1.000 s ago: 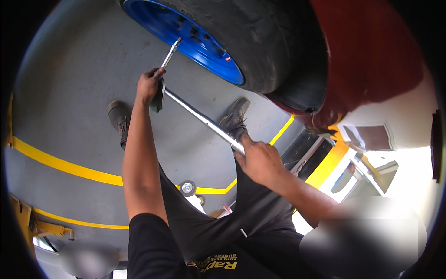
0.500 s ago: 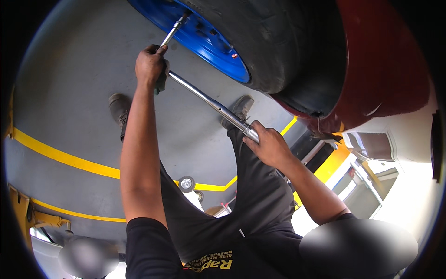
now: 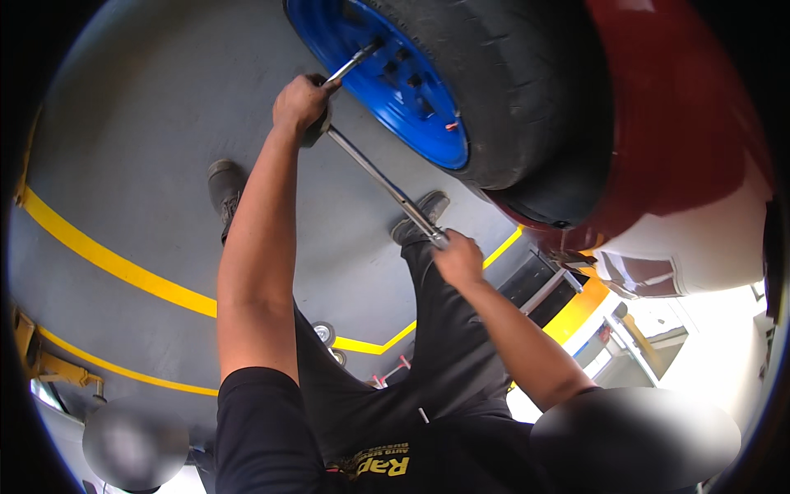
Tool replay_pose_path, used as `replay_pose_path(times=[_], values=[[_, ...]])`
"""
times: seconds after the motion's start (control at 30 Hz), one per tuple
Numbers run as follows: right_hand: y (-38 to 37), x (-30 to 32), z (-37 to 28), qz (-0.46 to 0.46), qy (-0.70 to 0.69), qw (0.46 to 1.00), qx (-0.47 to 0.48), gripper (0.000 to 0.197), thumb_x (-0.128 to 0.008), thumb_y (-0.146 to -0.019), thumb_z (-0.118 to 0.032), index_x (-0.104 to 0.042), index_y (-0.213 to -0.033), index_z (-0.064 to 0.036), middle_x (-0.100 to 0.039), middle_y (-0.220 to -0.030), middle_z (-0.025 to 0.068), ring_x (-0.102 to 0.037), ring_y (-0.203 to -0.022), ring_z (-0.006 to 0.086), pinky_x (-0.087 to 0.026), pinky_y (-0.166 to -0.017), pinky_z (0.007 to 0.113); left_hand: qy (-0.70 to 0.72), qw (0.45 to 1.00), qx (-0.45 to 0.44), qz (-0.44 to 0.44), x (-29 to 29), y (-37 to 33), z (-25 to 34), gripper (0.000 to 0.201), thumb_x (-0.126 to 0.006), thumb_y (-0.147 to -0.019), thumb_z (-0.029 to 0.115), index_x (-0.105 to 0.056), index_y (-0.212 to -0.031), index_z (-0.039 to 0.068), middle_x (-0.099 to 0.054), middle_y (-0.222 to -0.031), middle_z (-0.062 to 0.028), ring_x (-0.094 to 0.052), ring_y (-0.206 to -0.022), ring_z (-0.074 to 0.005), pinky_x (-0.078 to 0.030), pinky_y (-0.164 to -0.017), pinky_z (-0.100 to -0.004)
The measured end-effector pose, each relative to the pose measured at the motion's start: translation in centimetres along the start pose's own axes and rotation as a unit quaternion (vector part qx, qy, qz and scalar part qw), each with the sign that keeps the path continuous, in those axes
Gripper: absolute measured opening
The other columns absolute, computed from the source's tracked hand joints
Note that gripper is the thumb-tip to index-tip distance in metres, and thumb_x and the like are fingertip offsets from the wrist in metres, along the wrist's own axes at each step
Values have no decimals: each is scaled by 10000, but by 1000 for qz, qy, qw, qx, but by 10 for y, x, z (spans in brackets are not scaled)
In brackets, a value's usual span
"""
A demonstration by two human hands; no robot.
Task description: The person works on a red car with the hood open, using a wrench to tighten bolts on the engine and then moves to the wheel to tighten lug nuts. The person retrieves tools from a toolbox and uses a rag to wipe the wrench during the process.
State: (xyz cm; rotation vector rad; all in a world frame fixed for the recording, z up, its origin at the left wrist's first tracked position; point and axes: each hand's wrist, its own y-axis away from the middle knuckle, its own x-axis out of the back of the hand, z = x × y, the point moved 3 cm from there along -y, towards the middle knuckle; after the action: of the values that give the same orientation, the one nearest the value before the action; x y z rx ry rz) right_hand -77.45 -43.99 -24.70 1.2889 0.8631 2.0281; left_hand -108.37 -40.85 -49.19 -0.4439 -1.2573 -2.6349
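A long chrome torque wrench [image 3: 374, 174] slants across the middle, held in both my hands. My left hand [image 3: 302, 107] is wrapped round its head end, where a chrome extension bar [image 3: 352, 63] runs on toward the wheel. The bar's dark far end meets the hub area of the blue wheel rim [image 3: 391, 107], among dark lug nuts; the exact seating is too small to tell. My right hand [image 3: 457, 257] is closed round the handle end, nearer my body. A black tire [image 3: 502, 99] surrounds the rim.
Above the tire at the right curves a dark red body panel [image 3: 658, 107]. My boots [image 3: 226, 193] stand apart on a grey floor [image 3: 156, 156] with yellow lines [image 3: 123, 267]. A yellow metal arm [image 3: 70, 368] is at the lower left; small wheels [image 3: 323, 333] show behind my legs.
The wheel appears farther right and lower, so more of its hub shows. My left hand has shifted right and my right hand slightly left, both still gripping the torque wrench.
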Motion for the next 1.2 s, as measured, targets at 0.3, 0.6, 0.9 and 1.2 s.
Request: replay_pose_path(times=[0.3,0.6,0.9,1.2], values=[[-28,-39,24,18,8,1000,8,402,-703,-879,-372,-718,-1193,-122,-750,-1062,186,-705,-1041,375,-557,-930,468,-161,983,-7,-92,-4,2,2,400,-719,-903,241,-655,-1292,172,-696,-1305,-125,-656,-1216,-331,-531,-1003,-463],[-22,-25,15,-3,-37,999,32,352,-712,-878,-323,-699,-1116,-64,-732,-1040,246,-690,-999,447,-554,-912,511,-85,995,0,-42,-9,9,0,407,-638,-991,444,-668,-1297,177,-712,-1244,-167,-645,-1212,-379,-518,-984,-496],[82,81,-37,-176,-56,976,115,403,-646,-961,-298,-551,-1189,20,-713,-985,305,-676,-979,511,-526,-915,571,72,990,8,-119,-8,11,-54,438,-676,-983,450,-720,-1155,50,-668,-859,-68,-602,-805,-175,-492,-791,-346],[180,114,-29,-215,184,877,387,390,-636,-949,-346,-572,-1159,-23,-714,-1054,263,-668,-1047,462,-510,-931,558,235,959,85,129,15,336,-209,422,-607,-1032,422,-722,-1014,16,-729,-934,-164,-672,-864,-346,-504,-851,-434]])
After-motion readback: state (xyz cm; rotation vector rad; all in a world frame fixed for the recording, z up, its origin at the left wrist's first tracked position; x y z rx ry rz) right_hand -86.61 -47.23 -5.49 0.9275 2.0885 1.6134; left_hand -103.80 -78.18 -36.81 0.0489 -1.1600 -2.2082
